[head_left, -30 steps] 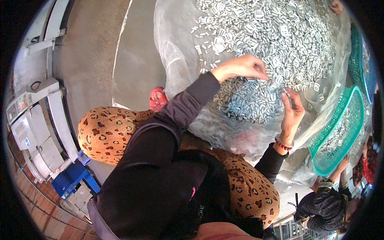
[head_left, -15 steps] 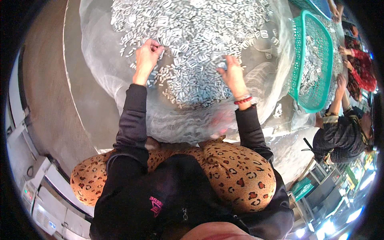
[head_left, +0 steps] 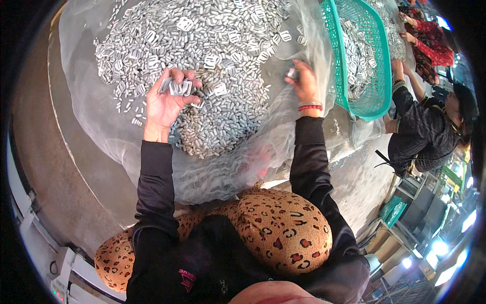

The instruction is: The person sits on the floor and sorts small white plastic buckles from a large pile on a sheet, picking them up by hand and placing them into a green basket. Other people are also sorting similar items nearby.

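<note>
My left hand is turned palm up over the near left of a pile of small grey capsule-shaped pellets, its fingers curled round several flat silvery slotted buckles. More such buckles lie scattered over the pile, one loose buckle at its far side. To the right, my right hand is above the white mesh cloth, between the pile and a green basket. A small silvery piece, apparently another buckle, is pinched at its fingertips; its outline is partly hidden.
White mesh cloth spreads under the pile on a grey surface. Buckles fill part of the basket at the right. Beyond it are a co-worker in dark clothes and a person in red.
My view has shifted, bringing the basket nearer. My left hand has turned palm up and now shows several buckles. My right hand has moved off the pile, rightward towards the basket.
</note>
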A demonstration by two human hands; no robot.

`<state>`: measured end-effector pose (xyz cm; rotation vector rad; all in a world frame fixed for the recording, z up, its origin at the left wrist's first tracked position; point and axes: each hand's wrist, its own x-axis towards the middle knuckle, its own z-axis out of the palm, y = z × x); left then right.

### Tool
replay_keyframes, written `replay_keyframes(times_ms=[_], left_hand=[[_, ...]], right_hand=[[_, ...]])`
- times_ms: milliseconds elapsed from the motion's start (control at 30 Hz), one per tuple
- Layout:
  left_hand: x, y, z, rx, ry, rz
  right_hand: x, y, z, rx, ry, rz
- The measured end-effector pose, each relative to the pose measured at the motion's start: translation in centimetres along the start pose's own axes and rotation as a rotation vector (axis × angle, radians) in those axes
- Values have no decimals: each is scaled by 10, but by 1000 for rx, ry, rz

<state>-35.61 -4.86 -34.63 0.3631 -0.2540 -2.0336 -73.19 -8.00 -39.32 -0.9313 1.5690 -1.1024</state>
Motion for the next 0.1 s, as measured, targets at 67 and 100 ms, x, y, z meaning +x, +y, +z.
replay_keyframes(times_ms=[67, 100], left_hand=[[0, 4, -10, 130, 88, -43], [3, 2, -14, 175, 111, -65]], right_hand=[[24, 1, -28, 163, 215, 420], [28, -6, -44, 103, 78, 400]])
